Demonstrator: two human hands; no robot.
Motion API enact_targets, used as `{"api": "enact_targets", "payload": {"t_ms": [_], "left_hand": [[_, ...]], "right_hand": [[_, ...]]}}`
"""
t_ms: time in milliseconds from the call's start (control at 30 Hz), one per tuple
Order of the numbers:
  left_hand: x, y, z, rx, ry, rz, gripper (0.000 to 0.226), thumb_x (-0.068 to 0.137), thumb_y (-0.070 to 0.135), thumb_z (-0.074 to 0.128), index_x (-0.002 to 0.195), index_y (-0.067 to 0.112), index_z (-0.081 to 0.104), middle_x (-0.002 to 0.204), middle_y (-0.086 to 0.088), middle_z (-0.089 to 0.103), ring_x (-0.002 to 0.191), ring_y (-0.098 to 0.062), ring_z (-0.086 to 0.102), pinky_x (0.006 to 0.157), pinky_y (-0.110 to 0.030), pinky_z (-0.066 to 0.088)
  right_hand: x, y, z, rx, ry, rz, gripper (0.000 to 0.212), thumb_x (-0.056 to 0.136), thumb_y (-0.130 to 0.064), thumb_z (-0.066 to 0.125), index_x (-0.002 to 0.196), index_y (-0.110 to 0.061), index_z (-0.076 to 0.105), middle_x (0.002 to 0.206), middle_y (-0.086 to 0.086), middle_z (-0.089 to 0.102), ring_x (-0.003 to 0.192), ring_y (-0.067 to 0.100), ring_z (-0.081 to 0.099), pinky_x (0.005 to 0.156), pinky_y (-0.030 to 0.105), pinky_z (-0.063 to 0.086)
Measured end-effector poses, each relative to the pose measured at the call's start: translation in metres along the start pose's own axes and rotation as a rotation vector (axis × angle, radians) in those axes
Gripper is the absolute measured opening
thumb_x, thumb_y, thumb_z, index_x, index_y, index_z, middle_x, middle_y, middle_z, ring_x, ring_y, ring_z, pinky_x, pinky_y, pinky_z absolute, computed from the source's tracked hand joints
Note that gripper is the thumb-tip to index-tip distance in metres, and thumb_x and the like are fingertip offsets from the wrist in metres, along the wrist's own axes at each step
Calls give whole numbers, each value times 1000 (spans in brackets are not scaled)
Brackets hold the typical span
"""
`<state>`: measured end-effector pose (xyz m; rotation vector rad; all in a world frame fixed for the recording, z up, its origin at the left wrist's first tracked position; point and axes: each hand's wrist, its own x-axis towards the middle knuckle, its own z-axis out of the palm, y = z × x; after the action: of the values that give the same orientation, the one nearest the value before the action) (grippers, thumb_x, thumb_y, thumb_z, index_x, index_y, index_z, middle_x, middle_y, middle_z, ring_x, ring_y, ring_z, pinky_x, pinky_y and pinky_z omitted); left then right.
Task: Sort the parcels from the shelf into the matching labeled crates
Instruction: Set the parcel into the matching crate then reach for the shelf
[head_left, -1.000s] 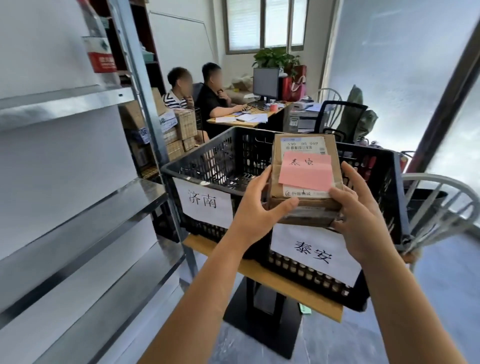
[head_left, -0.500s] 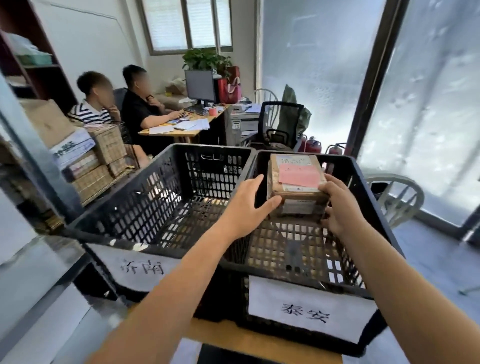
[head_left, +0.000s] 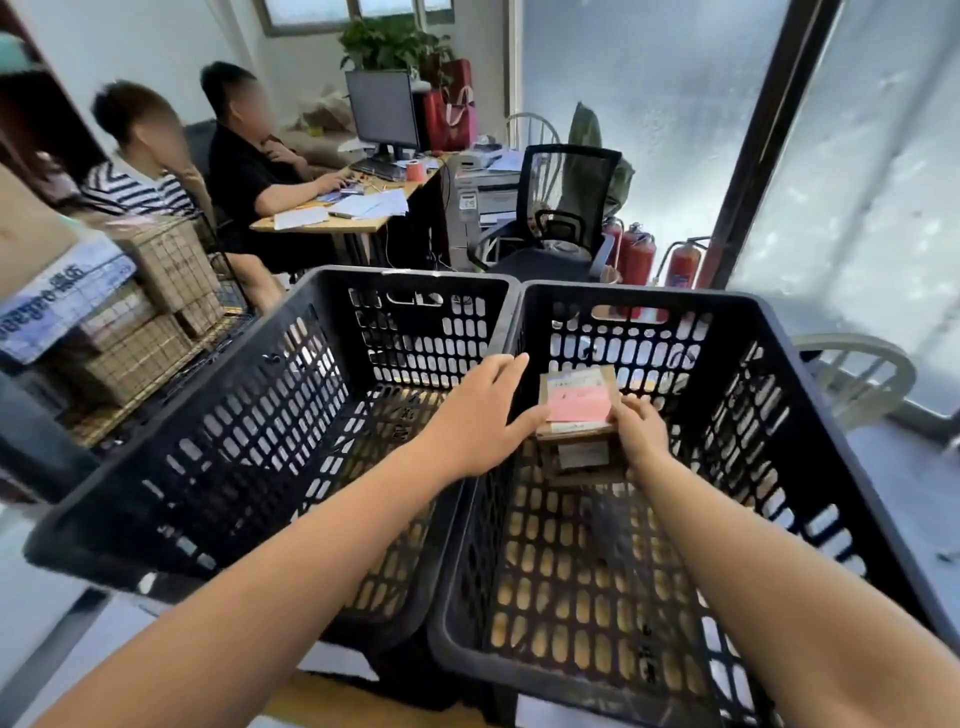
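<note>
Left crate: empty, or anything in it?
Empty, as far as shown: the left crate shows only bare mesh floor, though the left forearm hides part of it.

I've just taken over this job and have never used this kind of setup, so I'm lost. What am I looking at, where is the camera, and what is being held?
There is no machine here. A person works with bare hands, and the single picture comes from a camera worn on their head, looking forward and down. Two black crates stand side by side: the left crate and the right crate. The left hand and the right hand reach into the right crate and hold a brown parcel between them, one on each side. A pink note is stuck on top of it. The parcel is low inside the crate, but I cannot tell whether it touches the bottom. Behind the crates is an office desk.
</note>
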<state>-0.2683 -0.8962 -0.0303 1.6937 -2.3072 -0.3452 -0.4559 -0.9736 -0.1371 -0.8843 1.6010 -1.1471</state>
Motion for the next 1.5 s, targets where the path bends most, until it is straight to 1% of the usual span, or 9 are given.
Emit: {"api": "enact_targets", "payload": {"t_ms": [400, 500, 567, 700, 867, 1100, 1267, 1367, 1500], "left_hand": [[47, 0, 18, 283, -63, -21, 68, 96, 47, 34, 149, 13, 7, 155, -9, 11, 144, -22, 7, 118, -35, 10], [51, 6, 26, 314, -58, 2, 67, 97, 47, 33, 149, 13, 10, 155, -9, 11, 144, -22, 6, 118, -35, 8], [53, 8, 32, 321, -80, 5, 67, 96, 47, 34, 149, 13, 10, 155, -10, 10, 144, -23, 5, 117, -34, 8], [55, 11, 37, 306, -108, 15, 67, 96, 46, 36, 149, 13, 11, 155, -10, 11, 144, -23, 6, 118, -35, 8], [56, 13, 42, 324, -152, 22, 67, 96, 45, 37, 149, 13, 11, 156, -10, 12, 144, -24, 5, 117, -34, 7], [52, 12, 40, 329, -140, -30, 65, 97, 44, 36, 149, 15, 11, 155, -8, 11, 145, -22, 2, 116, -38, 0], [52, 10, 40, 315, -128, -28, 65, 97, 43, 36, 149, 14, 11, 155, -8, 11, 145, -22, 2, 116, -37, 1], [52, 10, 39, 303, -130, -28, 65, 96, 43, 37, 148, 13, 13, 155, -9, 12, 145, -23, 3, 116, -36, 3], [49, 12, 37, 296, -137, -14, 65, 96, 43, 39, 148, 13, 14, 155, -10, 13, 145, -24, 5, 117, -37, 5]], "right_hand": [[51, 45, 44, 30, -2, 76, 40, 95, -24, 50, 133, -10, 47, 125, 12, 55, 105, 20, 51, 78, 26, 33], [56, 49, 45, -27, -46, 61, 46, 97, -33, 46, 137, -13, 43, 134, 15, 52, 119, 26, 50, 88, 31, 38], [57, 49, 39, -112, -108, 48, 47, 98, -35, 41, 141, -14, 39, 138, 13, 48, 125, 27, 46, 95, 33, 38], [63, 53, 17, -525, -293, -91, 53, 96, -34, 46, 144, -19, 32, 138, 12, 48, 122, 30, 49, 87, 33, 41], [58, 57, 7, -899, -430, -262, 83, 83, -30, 67, 149, -25, 17, 146, 16, 27, 130, 31, 39, 106, 38, 37], [55, 54, 29, -1007, -342, -350, 64, 86, -23, 65, 141, -22, 32, 136, 13, 35, 114, 30, 52, 86, 36, 47], [57, 49, 40, -1070, -266, -347, 57, 87, -21, 62, 136, -19, 32, 127, 15, 39, 105, 31, 54, 71, 30, 42], [59, 47, 41, -1079, -313, -293, 67, 87, -23, 63, 142, -23, 27, 136, 18, 34, 115, 33, 49, 84, 35, 45], [55, 38, 30, -1187, -428, -203, 89, 84, -28, 67, 149, -35, 7, 155, 19, -7, 138, 38, 25, 106, 41, 37]]}}
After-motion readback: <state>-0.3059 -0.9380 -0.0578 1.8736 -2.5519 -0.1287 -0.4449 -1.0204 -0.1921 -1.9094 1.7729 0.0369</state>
